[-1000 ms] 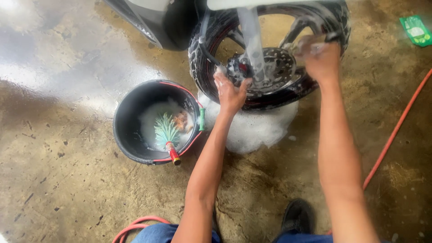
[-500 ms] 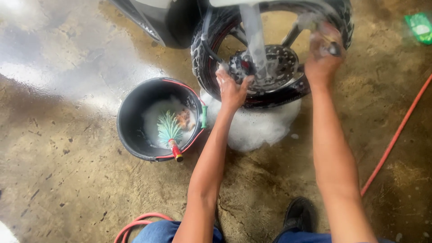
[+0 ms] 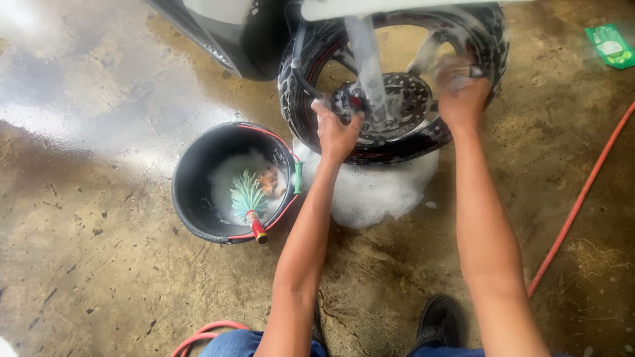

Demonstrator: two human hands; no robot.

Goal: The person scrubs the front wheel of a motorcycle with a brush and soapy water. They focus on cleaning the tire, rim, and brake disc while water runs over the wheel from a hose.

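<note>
Both hands up on the soapy black motorcycle wheel (image 3: 397, 86) w/ the red rim stripe, which stands upright on the wet concrete floor (image 3: 99, 277) at top centre of the view. Left hand (image 3: 336, 132) sits at the wheel's lower left, just beside the round perforated metal brake disc (image 3: 407, 106); its fingers (image 3: 324, 114) are curled and pressed together against the hub area, palm on the wheel. Can't tell if anything is pinched under them. Right hand (image 3: 461, 92) is higher, up by the spokes on the right side, closed into a fist around smth small, prob. a brush, w/ a bit of it poking out by the tyre (too blurred to name for sure). The pale fork leg (image 3: 367, 59) runs down across the disc, streaked w/ suds.

Under the wheel, a heap of white foam (image 3: 377, 188) spreads on the floor, touching the tyre's bottom. Just left of it, near the left forearm, the round black plastic bucket (image 3: 192, 192) w/ a red wire handle holds sudsy water, a green bristle brush with a red handle (image 3: 249, 201) leaning over its rim, and an orange-brown rag or sponge beside that. Red hose (image 3: 582, 198) runs diagonally on the right, well apart from the hands; another loop at bottom left. Green flat packet (image 3: 612, 45) lies top right. Black shoe (image 3: 440, 320) at bottom, between the arms.
</note>
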